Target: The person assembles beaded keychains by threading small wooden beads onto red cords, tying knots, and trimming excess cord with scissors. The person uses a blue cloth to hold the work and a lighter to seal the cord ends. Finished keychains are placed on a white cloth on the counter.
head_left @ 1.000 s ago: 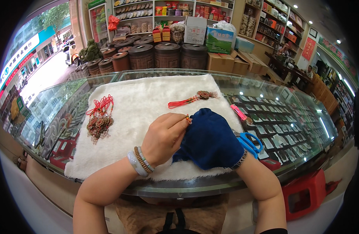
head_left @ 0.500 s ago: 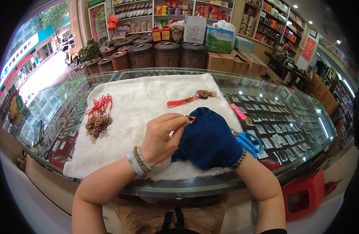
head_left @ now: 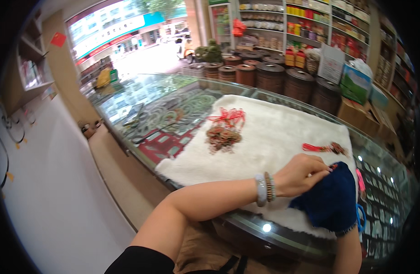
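Note:
My left hand (head_left: 301, 173) is closed in a pinch, its fingertips at the edge of a dark blue cloth (head_left: 331, 201). A small piece of red beaded cord (head_left: 333, 167) shows at those fingertips, mostly hidden. The cloth covers my right hand, so its fingers cannot be seen; only the right wrist and forearm (head_left: 349, 251) come out below. Beyond the hands, a red-corded coin charm (head_left: 336, 148) lies on the white plush mat (head_left: 273, 132). Farther left on the mat is a pile of similar coin charms (head_left: 223, 137) with red loops.
The mat lies on a glass display counter (head_left: 246, 228). Blue-handled scissors (head_left: 361, 218) and a pink tool (head_left: 360, 180) are right of the cloth. Pale bangles (head_left: 191, 107) show under the glass at left. Dark lidded bins (head_left: 270, 77) stand behind the counter; a white surface (head_left: 54, 182) is far left.
The view has turned left, so the mat, charms and both hands now appear farther right. My left hand still pinches at the cloth's edge, and the cloth still covers my right hand.

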Tool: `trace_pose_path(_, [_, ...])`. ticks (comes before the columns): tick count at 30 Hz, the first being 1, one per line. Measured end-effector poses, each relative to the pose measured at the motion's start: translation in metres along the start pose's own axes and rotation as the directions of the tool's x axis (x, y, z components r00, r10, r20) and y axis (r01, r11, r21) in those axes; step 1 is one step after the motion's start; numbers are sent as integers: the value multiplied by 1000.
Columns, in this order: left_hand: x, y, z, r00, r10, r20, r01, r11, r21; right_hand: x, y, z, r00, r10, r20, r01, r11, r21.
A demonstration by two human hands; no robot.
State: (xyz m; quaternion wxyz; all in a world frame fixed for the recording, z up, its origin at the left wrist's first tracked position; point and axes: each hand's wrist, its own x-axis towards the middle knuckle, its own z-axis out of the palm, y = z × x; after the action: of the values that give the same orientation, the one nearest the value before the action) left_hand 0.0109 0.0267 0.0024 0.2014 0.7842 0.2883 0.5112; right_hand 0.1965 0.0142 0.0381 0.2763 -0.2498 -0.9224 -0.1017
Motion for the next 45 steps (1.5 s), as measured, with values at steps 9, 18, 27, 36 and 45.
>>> trace_pose_path(9, [0, -4, 6, 956, -284, -67, 237, 891, -388, 1, -3, 7, 1000, 11, -27, -9, 999, 44])
trace_pose_path(18, [-2, -3, 9, 948, -309, -78, 240, 853, -464, 7, -8, -3, 995, -4, 99, 8, 999, -48])
trace_pose_path(27, [-5, -3, 11, 968, -182, -175, 100, 914, -394, 2, 2, -2, 988, -134, 81, 138, 990, -42])
trace_pose_path(36, [-9, 3, 20, 962, -216, -166, 118, 879, -461, 3, 2, 4, 994, -78, 75, 76, 997, 27])
trace_pose_path(45, [-9, 4, 13, 930, -352, -108, 252, 823, -510, -3, 5, -5, 997, -58, 47, 49, 985, 166])
